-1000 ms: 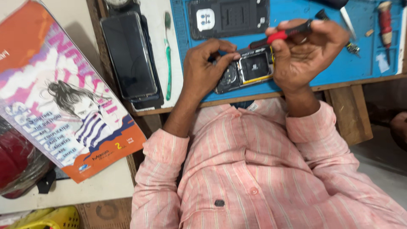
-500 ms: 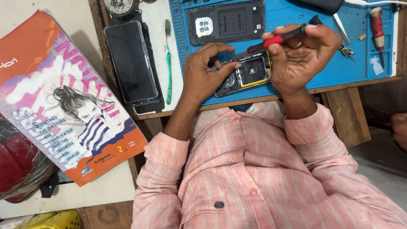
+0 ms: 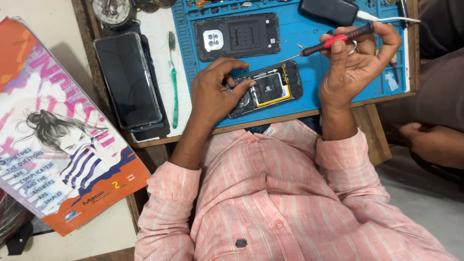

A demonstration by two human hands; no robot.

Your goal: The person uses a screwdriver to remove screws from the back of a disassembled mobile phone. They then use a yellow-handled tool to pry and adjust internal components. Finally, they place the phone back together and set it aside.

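- The left hand (image 3: pixel 212 94) rests on the opened phone (image 3: pixel 266 92), fingers pressed together on its left end, pinning it to the blue mat (image 3: pixel 309 63) near the table's front edge.
- The right hand (image 3: pixel 355 67) is closed around a red-handled screwdriver (image 3: pixel 333 41), whose tip hangs just above the phone's upper right corner.
- The phone's back cover (image 3: pixel 237 36) lies further in on the mat; another phone (image 3: pixel 126 79) lies face up at the left, beside a green toothbrush (image 3: pixel 172 77).
- Risk: the tip could slip and scratch the bare board or battery if the left hand's hold loosens.
- The phone lies close to the front edge; a hard push could slide it off.
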